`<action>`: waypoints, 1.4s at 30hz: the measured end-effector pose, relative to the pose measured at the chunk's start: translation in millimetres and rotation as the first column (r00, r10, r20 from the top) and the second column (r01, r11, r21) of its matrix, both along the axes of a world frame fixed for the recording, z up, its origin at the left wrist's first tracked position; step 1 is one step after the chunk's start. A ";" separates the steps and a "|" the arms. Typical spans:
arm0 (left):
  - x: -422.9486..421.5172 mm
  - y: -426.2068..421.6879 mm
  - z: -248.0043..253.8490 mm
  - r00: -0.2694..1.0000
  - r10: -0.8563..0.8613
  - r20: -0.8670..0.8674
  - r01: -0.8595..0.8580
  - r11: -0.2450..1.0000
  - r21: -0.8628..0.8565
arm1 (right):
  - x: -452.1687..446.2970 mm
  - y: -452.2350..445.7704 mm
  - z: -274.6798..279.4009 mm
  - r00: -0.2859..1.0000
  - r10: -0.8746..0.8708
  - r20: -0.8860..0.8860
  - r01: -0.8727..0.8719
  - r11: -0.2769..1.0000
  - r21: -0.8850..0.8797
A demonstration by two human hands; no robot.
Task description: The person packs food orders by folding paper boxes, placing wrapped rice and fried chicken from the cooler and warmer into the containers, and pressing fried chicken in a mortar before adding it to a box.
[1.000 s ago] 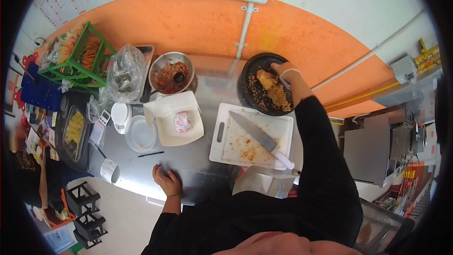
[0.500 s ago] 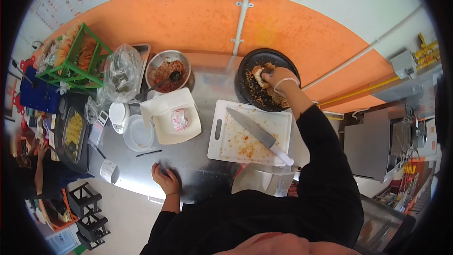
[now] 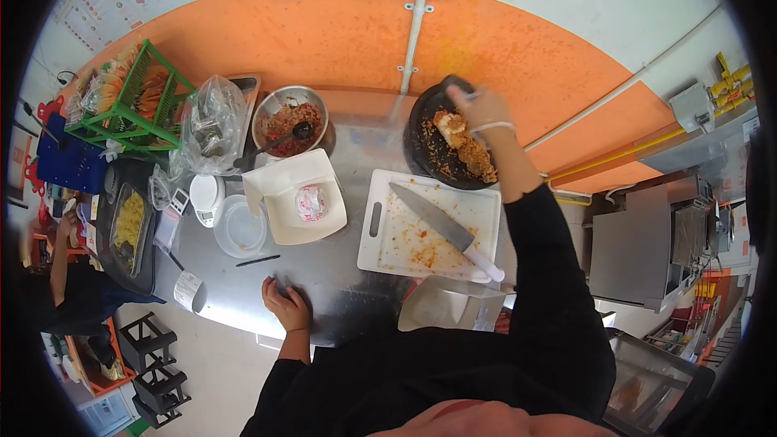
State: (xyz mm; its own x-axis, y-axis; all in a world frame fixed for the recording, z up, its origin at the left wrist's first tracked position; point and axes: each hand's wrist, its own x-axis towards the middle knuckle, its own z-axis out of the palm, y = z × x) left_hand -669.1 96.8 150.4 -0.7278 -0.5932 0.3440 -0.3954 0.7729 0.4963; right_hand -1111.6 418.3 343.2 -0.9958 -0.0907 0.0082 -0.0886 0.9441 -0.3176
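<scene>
My right hand (image 3: 488, 109), slightly blurred, is raised over the far right side of a black mortar (image 3: 417, 142). Its fingers are closed round a dark pestle (image 3: 458, 83), only part of which shows. Below it in the mortar lies crumbled, browned fried chicken (image 3: 463, 144) with a pale piece and scattered crumbs. My left hand (image 3: 285, 304) rests on the steel table near its front edge, fingers loosely spread, holding nothing. Just beyond it lies a black pen (image 3: 258, 260).
A knife (image 3: 437, 218) lies on a crumb-strewn white cutting board (image 3: 374, 255). Left of it stand an open paper box (image 3: 279, 226) with a wrapped bundle (image 3: 311, 203), a metal bowl (image 3: 321, 105) of red sauce with a ladle, a plastic tub (image 3: 240, 226) and a green rack (image 3: 150, 125). Another person's arm (image 3: 59, 263) shows far left.
My right hand has lifted from down on the chicken, moving up and away to the mortar's far rim, uncovering more of the chicken. My left hand has stayed in place.
</scene>
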 end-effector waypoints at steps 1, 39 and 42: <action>0.7 0.5 0.6 1.000 0.003 0.005 -0.003 1.000 0.006 | 3.4 -8.9 -9.4 0.999 0.036 -0.013 -0.035 0.998 0.046; -0.6 -1.2 -1.6 1.000 0.011 -0.028 -0.011 1.000 -0.018 | 58.3 70.2 -121.2 0.962 0.216 -0.167 -0.197 0.973 0.122; 1.2 -3.6 -7.9 0.999 -0.008 -0.051 0.005 0.999 -0.044 | 57.0 72.0 -104.0 0.989 0.138 -0.056 -0.138 0.990 0.014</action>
